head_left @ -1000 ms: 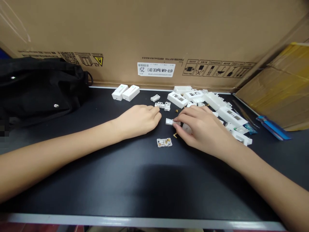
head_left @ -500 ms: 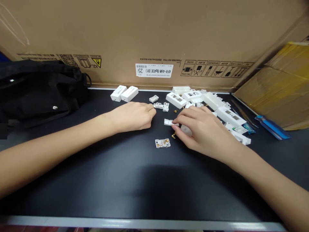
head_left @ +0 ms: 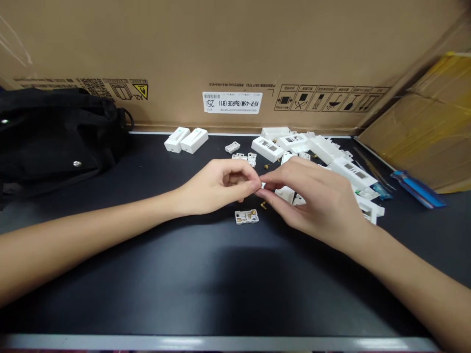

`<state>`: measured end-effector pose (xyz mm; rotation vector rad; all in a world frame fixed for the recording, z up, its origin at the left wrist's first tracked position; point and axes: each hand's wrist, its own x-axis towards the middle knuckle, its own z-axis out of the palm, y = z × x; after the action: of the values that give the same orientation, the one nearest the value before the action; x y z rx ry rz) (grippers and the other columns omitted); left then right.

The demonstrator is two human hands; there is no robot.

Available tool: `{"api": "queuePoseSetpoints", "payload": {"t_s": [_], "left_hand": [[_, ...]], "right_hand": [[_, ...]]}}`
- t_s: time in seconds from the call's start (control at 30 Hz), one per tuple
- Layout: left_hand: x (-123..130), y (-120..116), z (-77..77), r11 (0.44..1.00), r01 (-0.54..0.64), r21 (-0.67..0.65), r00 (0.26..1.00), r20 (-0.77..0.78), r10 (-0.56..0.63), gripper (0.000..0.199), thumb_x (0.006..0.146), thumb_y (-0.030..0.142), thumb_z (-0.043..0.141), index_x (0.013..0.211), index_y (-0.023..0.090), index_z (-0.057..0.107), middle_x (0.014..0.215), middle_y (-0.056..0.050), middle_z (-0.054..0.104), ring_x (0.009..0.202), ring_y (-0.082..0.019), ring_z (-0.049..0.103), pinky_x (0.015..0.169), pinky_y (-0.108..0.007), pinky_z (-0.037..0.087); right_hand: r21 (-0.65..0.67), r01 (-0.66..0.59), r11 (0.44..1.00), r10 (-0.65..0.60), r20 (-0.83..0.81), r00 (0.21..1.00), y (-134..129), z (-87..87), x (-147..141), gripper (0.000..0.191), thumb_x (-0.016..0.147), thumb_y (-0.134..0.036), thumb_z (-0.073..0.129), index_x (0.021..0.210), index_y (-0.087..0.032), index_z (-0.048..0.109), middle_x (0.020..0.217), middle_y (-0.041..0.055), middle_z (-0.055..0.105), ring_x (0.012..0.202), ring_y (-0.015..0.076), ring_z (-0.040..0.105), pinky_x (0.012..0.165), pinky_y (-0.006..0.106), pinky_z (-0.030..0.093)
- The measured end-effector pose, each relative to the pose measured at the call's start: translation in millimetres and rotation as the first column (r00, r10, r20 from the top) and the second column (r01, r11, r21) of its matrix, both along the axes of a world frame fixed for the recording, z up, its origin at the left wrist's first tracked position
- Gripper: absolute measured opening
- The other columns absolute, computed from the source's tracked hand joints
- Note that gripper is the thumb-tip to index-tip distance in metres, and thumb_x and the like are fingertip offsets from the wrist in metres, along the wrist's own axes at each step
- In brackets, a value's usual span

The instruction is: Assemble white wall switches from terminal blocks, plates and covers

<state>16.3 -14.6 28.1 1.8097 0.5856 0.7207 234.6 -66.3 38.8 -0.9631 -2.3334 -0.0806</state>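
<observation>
Between my two hands is a small white plastic piece [head_left: 262, 186], mostly covered by fingertips. My left hand [head_left: 224, 184] pinches its left end with thumb and forefinger. The fingers of my right hand [head_left: 307, 193] close on its other end. Just below them, a white plastic base with brass contacts [head_left: 247, 216] lies on the dark table [head_left: 165, 274]. A small brass contact [head_left: 263, 205] rests near my right fingertips. Behind my hands are a few small white bases [head_left: 232, 147], and another brass bit [head_left: 266, 166] lies beside them.
Two white switch-like housings [head_left: 195, 140] stand at the back. White covers with cut-out windows [head_left: 353, 174] are heaped at the right, near a blue-handled tool [head_left: 418, 189]. A black bag [head_left: 62, 137] sits at left. Large cardboard boxes [head_left: 176, 49] wall off the back and right.
My left hand has moved right, from beside the small bases to the white piece, and now pinches it together with my right hand. The right hand has barely shifted.
</observation>
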Motion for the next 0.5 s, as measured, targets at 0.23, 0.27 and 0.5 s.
{"api": "queuePoseSetpoints", "payload": {"t_s": [0.23,0.27,0.5], "left_hand": [[0.1,1.5,-5.6,0.996,0.005,-0.094,1.0,0.004,-0.004,0.016,0.094,0.028,0.072,0.09,0.014,0.065,0.07,0.002,0.059,0.062,-0.008,0.054,0.057,-0.019,0.045],[0.1,1.8,-6.5,0.993,0.015,-0.119,1.0,0.019,-0.013,0.016,0.093,0.027,0.073,0.09,0.014,0.065,0.07,0.002,0.06,0.062,-0.007,0.054,0.059,-0.019,0.046],[-1.6,6.0,-9.7,0.956,0.107,-0.273,0.987,0.143,-0.07,0.014,0.093,0.024,0.076,0.096,0.012,0.069,0.078,0.0,0.069,0.07,-0.008,0.066,0.068,-0.019,0.056]], "right_hand": [[0.091,0.023,0.996,-0.029,0.063,0.998,-1.7,2.1,-2.6,0.021,0.101,-0.018,0.055,0.082,-0.022,0.063,0.076,0.0052,0.067,0.071,0.0187,0.056,0.065,0.034,0.046],[0.111,0.01,0.994,-0.017,0.062,0.998,-1.4,2.1,-2.6,0.02,0.1,-0.016,0.056,0.081,-0.021,0.062,0.076,0.0049,0.066,0.07,0.0182,0.056,0.064,0.033,0.045],[0.109,-0.082,0.991,0.077,0.051,0.996,1.1,2.6,-0.5,0.012,0.095,-0.01,0.062,0.086,-0.017,0.067,0.082,0.0064,0.07,0.074,0.0177,0.058,0.066,0.033,0.048]]}}
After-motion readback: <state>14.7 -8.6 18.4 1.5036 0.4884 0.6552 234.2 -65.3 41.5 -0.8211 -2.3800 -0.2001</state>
